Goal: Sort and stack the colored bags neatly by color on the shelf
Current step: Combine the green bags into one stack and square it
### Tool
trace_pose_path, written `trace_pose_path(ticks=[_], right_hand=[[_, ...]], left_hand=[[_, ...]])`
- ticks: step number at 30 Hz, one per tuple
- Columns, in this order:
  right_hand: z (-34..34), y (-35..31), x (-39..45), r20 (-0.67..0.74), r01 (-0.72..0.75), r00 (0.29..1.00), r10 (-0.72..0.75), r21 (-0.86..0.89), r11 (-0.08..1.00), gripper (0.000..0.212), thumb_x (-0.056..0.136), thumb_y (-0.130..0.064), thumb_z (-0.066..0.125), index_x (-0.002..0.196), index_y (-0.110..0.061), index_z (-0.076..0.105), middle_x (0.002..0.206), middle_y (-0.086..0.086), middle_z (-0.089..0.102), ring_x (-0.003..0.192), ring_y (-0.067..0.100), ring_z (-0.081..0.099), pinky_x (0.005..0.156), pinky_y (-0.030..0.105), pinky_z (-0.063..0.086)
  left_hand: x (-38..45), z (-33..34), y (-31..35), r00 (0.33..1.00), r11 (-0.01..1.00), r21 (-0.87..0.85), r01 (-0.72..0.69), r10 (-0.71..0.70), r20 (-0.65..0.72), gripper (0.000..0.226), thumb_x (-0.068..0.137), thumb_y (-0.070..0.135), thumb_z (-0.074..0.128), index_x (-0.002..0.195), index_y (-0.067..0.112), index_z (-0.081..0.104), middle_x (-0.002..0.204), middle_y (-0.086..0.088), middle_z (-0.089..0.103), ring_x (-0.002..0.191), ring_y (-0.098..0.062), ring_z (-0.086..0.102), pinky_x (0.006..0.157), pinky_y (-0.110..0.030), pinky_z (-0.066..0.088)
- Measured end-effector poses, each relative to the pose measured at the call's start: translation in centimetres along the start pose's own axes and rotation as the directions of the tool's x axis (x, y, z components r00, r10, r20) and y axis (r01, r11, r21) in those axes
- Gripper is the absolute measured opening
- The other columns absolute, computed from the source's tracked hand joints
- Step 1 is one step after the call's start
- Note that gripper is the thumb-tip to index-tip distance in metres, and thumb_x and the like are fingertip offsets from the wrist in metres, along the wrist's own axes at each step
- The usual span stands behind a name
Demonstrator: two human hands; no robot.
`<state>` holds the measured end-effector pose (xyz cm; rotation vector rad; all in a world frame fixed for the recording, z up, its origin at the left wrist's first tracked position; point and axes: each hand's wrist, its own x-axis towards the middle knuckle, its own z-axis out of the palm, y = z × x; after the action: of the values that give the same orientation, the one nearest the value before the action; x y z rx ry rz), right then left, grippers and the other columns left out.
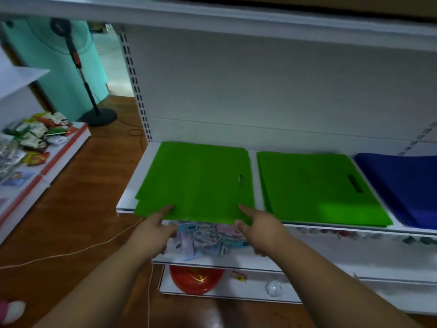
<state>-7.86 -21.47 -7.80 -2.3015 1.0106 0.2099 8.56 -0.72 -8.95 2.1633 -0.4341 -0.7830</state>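
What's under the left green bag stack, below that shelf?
Under the left green bag stack, colourful packets lie on the lower shelf. The overhanging bags and both hands cover whatever lies farther back.

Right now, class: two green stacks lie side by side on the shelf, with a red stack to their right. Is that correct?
Not quite. The head view shows the stack right of the two green stacks on the shelf is a blue stack, not red.
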Motion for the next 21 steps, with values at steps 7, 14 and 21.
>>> trace_pose_path(ticks=[7, 14, 21], right_hand=[[1.8, 0.9, -1.0, -0.295, 0.184, 0.93, -0.221, -0.148, 0.972, 0.037, 0.094, -0.017, 0.056, 0.131, -0.02, 0.061, 0.127, 0.008, 0.061, 0.107, 0.029, 0.062, 0.088, 0.036, 0.051], [-2.5, 4.6, -0.6, -0.56, 0.237, 0.768, -0.31, -0.2, 0.951, 0.046, 0.086, -0.009, 0.069, 0.131, -0.012, 0.062, 0.113, 0.018, 0.067, 0.088, 0.039, 0.067, 0.067, 0.041, 0.055], [-7.8, 12.2, -1.4, -0.613, 0.136, 0.773, -0.167, -0.097, 0.986, 0.048, 0.094, -0.02, 0.062, 0.142, -0.018, 0.051, 0.119, 0.012, 0.065, 0.098, 0.034, 0.064, 0.074, 0.037, 0.052]], left_hand=[[0.7, -1.3, -2.5, 0.956, 0.937, -0.348, -0.02, -0.084, -0.281, 0.02, 0.093, 0.012, 0.062, 0.111, 0.014, 0.07, 0.064, -0.004, 0.057, 0.052, -0.014, 0.044, 0.053, -0.03, 0.04], [-0.2, 1.3, 0.9, 0.912, 0.979, 0.144, -0.142, 0.186, -0.367, 0.02, 0.088, 0.015, 0.066, 0.102, 0.027, 0.074, 0.077, 0.014, 0.061, 0.057, -0.004, 0.051, 0.056, -0.019, 0.042], [0.1, 7.7, 6.9, 0.867, 0.878, 0.378, -0.294, 0.411, -0.28, 0.028, 0.091, 0.021, 0.063, 0.117, 0.028, 0.07, 0.109, -0.005, 0.07, 0.047, -0.007, 0.043, 0.048, -0.022, 0.03]])
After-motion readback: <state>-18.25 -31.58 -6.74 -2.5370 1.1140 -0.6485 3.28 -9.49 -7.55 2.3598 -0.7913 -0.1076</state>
